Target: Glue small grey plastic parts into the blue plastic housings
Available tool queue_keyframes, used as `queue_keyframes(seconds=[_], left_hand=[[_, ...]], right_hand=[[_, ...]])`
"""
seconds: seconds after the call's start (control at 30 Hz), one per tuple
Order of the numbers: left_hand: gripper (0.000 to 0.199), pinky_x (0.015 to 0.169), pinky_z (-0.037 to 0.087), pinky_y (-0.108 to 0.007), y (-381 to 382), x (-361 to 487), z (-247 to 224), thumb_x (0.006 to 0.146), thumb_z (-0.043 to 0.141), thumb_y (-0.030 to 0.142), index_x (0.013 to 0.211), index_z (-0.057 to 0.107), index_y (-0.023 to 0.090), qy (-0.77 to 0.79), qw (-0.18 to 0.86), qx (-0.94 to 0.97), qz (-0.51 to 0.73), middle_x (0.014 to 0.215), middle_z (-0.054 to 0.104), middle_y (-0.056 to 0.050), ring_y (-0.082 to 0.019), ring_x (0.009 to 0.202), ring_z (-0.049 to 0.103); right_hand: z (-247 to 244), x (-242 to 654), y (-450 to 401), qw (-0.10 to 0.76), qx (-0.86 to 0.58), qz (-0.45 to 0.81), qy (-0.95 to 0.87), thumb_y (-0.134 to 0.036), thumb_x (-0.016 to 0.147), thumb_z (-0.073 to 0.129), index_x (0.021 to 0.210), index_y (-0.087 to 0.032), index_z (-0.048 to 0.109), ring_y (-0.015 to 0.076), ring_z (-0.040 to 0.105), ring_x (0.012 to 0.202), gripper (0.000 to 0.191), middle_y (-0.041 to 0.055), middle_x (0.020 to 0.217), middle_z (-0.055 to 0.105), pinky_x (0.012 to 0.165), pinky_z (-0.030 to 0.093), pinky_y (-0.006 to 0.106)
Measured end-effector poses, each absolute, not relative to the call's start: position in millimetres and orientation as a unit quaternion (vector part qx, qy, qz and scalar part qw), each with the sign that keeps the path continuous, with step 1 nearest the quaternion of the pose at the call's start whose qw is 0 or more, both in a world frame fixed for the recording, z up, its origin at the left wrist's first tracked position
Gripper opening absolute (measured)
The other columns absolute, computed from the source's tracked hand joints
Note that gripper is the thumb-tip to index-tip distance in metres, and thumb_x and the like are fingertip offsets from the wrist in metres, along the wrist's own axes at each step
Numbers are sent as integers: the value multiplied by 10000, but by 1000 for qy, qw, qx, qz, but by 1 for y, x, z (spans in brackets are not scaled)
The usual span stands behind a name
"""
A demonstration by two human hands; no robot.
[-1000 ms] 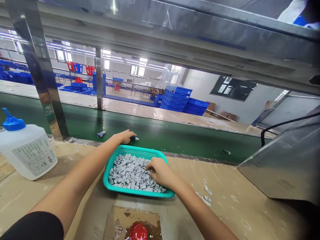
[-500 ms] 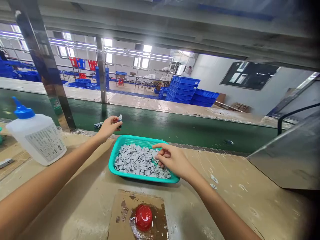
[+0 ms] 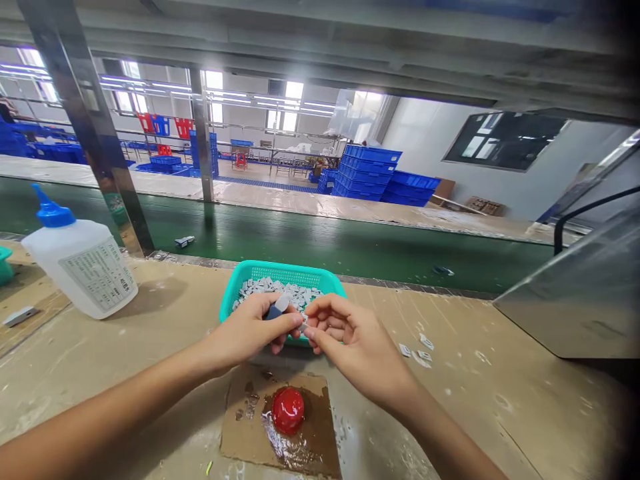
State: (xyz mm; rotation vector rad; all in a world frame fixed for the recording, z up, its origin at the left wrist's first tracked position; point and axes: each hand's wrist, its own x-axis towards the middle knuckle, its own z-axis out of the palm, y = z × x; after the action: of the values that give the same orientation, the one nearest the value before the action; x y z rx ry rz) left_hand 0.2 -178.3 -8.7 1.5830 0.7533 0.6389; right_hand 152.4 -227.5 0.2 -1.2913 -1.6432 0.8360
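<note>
My left hand (image 3: 245, 333) is closed around a small dark-blue and light-grey plastic part (image 3: 281, 307), held over the front of a teal basket (image 3: 295, 269). Fingertips of my right hand (image 3: 363, 350) pinch at the part's right end and meet my left fingers there. A small grey piece seems to sit between those fingertips, mostly hidden. Many small grey plastic pieces (image 3: 257, 288) fill the basket behind my hands. Below them, a wet red dome (image 3: 288, 410) rests on a soaked cardboard square (image 3: 240, 443).
A white bottle with a blue nozzle cap (image 3: 93, 270) stands at left. Beyond the basket runs a green conveyor belt (image 3: 310, 243) carrying a small part (image 3: 185, 241). Several loose grey pieces (image 3: 424, 355) lie to the right, near a metal panel (image 3: 575, 300).
My left hand has come back from above the belt with the part. My right hand has left the basket's right side and met it. More loose pieces lie at right.
</note>
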Motion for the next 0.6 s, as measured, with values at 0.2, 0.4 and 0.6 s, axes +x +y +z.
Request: queue_keyframes(seconds=[0.2, 0.4, 0.6], left_hand=[[169, 475, 320, -175, -183, 1, -1, 697, 594, 296, 704, 537, 137, 336, 624, 645, 286, 574, 484, 28, -51, 482, 425], [219, 355, 151, -119, -194, 13, -1, 650, 634, 190, 593, 434, 121, 283, 824, 379, 311, 516, 322, 66, -8, 428, 259], [177, 399, 262, -121, -191, -6, 5, 682, 624, 229, 822, 555, 144, 297, 765, 520, 237, 548, 372, 50, -30, 467, 316]], right_hand=[[2, 153, -236, 426, -508, 206, -720, -142, 752, 482, 686, -178, 507, 129, 536, 610, 80, 10, 664, 544, 556, 471, 233], [11, 151, -246, 390, -436, -83, -807, -65, 808, 427, 761, -161, 550, 147, 550, 739, 162, 50, 787, 583, 664, 449, 253], [13, 158, -255, 379, -449, -41, -808, -52, 769, 473, 771, -180, 558, 123, 545, 684, 153, 8, 738, 581, 634, 439, 228]])
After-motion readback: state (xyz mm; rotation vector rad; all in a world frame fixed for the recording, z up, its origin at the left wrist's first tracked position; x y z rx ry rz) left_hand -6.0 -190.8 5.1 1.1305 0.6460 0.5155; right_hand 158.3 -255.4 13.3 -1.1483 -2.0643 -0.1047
